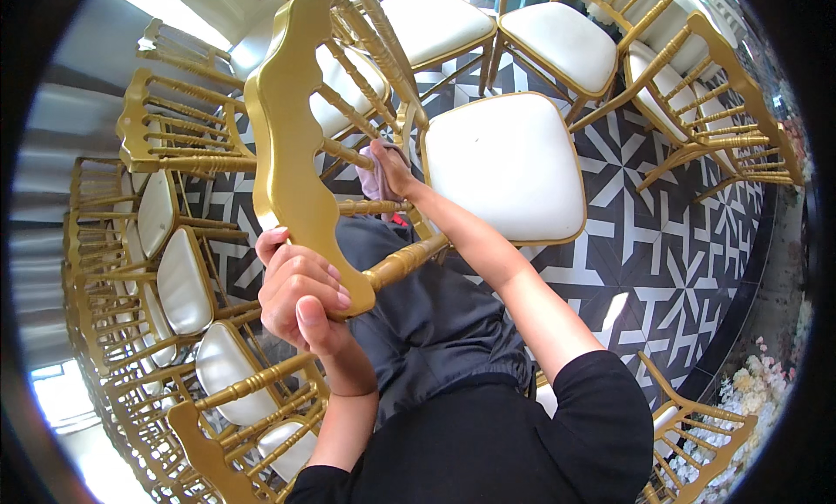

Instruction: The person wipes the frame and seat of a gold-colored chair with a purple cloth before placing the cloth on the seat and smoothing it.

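Observation:
Before me stands a gold chair with a turned-spindle back and a white padded seat (506,168). My left hand (304,288) grips the near end of its wavy top rail (287,132), thumb and fingers wrapped round the edge. My right hand (392,171) reaches between the top rail and the seat, holding a pale purple cloth (379,177) against a spindle of the chair back. Part of the cloth is hidden by the fingers. A small dark mark shows on the white seat.
Rows of similar gold chairs (186,279) stand close together at the left. More white-seated chairs (562,44) stand ahead and at the right. The floor (627,223) is patterned black and white. Pale flowers (751,386) line the right edge.

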Motion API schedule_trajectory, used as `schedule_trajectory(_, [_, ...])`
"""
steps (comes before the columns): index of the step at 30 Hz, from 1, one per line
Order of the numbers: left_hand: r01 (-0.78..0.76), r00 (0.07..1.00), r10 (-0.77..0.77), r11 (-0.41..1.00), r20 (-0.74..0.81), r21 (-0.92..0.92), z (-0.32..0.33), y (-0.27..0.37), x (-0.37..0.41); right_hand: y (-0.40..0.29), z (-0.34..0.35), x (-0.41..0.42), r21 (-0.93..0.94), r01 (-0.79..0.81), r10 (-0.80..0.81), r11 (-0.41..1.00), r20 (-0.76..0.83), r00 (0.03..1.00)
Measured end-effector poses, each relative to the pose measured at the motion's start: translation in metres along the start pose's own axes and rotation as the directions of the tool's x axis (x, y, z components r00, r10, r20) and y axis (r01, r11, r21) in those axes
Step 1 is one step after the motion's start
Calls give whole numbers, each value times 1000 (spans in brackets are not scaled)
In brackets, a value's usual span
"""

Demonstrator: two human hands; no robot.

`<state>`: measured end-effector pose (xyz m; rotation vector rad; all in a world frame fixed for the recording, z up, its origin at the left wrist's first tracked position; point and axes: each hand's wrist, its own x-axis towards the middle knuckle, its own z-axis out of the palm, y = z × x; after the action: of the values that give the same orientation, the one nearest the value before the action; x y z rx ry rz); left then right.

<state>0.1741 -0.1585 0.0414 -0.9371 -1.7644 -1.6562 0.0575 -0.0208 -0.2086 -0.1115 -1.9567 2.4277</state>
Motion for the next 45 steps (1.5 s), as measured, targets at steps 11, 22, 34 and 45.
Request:
schedule_trajectory(11, [-19,995,25,998,94,-65,7,0,5,108,-54,16,316,207,-121,926,-271,955])
schedule_trajectory(22, [-14,997,14,1000,76,-11,-5,1,1,25,-70,-105,700,157,199,697,-398,896])
schedule_trajectory(34, [14,994,-13,1000,112,-11,-8,1,2,-116,9,13,503,195,-212,842,-25,977])
schedule_trajectory(45, [7,998,-6,1000,58,-14,-7,-1,-3,-112,20,59,-326,363,-371,873,40,928])
